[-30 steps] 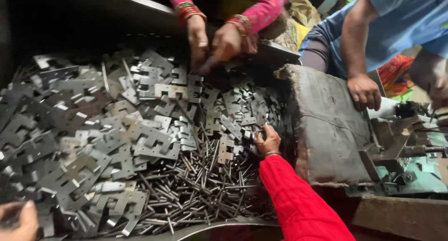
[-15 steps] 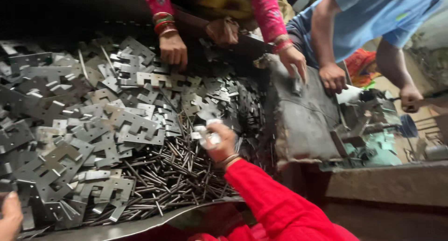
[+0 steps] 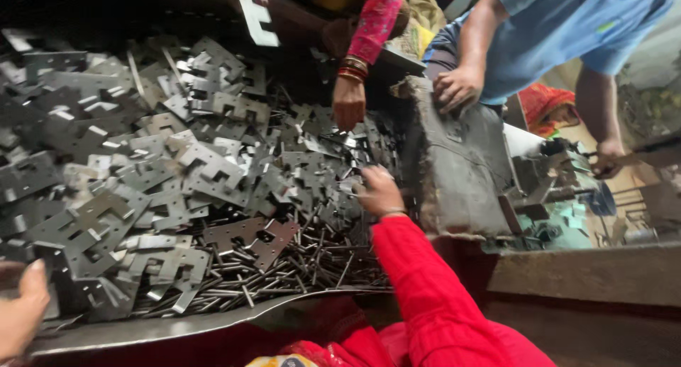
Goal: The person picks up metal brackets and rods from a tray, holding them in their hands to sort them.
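— Looking at the heap, how much of the sorting would you say is behind them?

— Very little, by my reckoning. The pile of stamped metal plates [image 3: 177,175] covers nearly all of the tabletop [image 3: 142,331], and a tangle of thin metal rods [image 3: 284,267] lies along its near edge, partly under the plates. Nothing there looks gathered or stacked.

— Where are the wearer's hands?

— The right hand [image 3: 379,191], in a red sleeve [image 3: 425,282], is down at the right end of the pile, where plates and rods meet, just beside the grey metal block [image 3: 454,161]. Its grip looks curled together around something small, but the blur hides what, so I cannot tell whether it holds a piece. The left hand [image 3: 21,310] shows only at the lower left corner, fingers loosely apart, holding nothing visible and just off the heap's edge.

— And the others?

— A co-worker's hand [image 3: 349,103] with bangles reaches down onto the plates from the far side. Another person in a blue shirt [image 3: 567,26] rests a hand on the block. Judging by the heap, nearly all the picking is left.
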